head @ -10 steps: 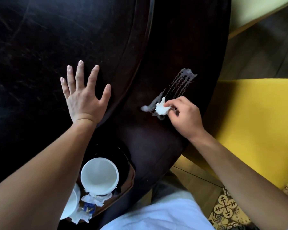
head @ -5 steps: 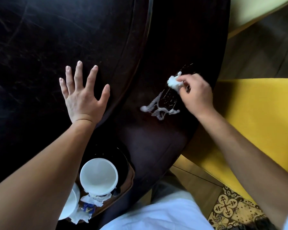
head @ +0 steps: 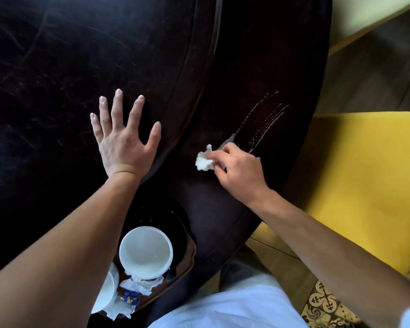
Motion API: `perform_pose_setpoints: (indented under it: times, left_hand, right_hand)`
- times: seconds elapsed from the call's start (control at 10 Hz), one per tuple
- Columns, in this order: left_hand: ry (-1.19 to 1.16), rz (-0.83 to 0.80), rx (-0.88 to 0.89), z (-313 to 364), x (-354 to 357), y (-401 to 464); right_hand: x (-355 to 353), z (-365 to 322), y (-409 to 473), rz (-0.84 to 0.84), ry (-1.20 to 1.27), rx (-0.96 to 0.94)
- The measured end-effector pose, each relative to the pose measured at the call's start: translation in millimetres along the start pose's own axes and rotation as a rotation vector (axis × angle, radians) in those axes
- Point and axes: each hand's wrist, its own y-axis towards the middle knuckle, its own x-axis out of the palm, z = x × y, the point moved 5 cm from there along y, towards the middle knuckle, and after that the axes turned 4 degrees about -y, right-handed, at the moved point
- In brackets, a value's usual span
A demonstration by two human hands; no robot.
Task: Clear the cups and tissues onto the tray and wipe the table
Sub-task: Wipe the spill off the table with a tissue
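Note:
My right hand [head: 239, 170] pinches a crumpled white tissue [head: 204, 161] and presses it on the dark wooden table [head: 258, 55]. A thin wet streak [head: 262, 124] runs up and right from the tissue. My left hand [head: 122, 140] lies flat on the tabletop, fingers spread, holding nothing. Near the bottom left, a dark tray [head: 186, 261] holds a white cup [head: 146, 253], part of a second white cup [head: 105, 292] under my left forearm, and crumpled tissues [head: 137, 286] beside a blue wrapper.
The round table's edge curves down the right side. Beyond it stands a yellow seat [head: 365, 185], with patterned floor tiles [head: 324, 304] at the bottom right. My white clothing [head: 234, 308] shows at the bottom.
My right hand has dragged the tissue back down-left along the spill from its upper end. The puddle is now a faint streak. My left hand stays flat.

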Motion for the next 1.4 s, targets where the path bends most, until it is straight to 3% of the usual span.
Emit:
perform_pose_setpoints:
  times: [0.2,0.3,0.4,0.5,0.9,1.1,1.3,1.4]
  left_hand:
    - [-0.006,0.007,0.007,-2.3,0.9,-0.6]
    - [-0.009,0.009,0.005,-1.4,0.1,-0.1]
    - [-0.012,0.010,0.006,-1.1,0.0,-0.7]
    - [-0.014,0.015,0.010,-2.0,-0.3,-1.3]
    - [-0.013,0.019,0.016,-3.0,-1.3,-1.9]
    - [-0.013,0.019,0.018,-4.1,-0.8,-4.2]
    - [-0.014,0.023,0.014,-1.9,-0.1,-2.1]
    - [-0.013,0.027,0.012,-1.6,0.8,-0.5]
  right_hand:
    - [-41.2,60.4,18.4,0.077,-0.097,0.219]
    - [-60.4,77.1,31.4,0.126,-0.107,0.268]
    - [-83.2,91.7,47.4,0.278,-0.073,0.299]
    - [-89.3,105.7,60.8,0.291,-0.129,0.351]
    - [-22.8,43.7,-3.9,-0.055,0.000,0.206]
    - [-77.6,91.4,35.3,0.310,-0.027,0.282]
    - [-68.1,103.2,51.1,0.215,-0.080,0.354]
    - [-45.1,74.6,31.2,0.146,-0.097,0.279]
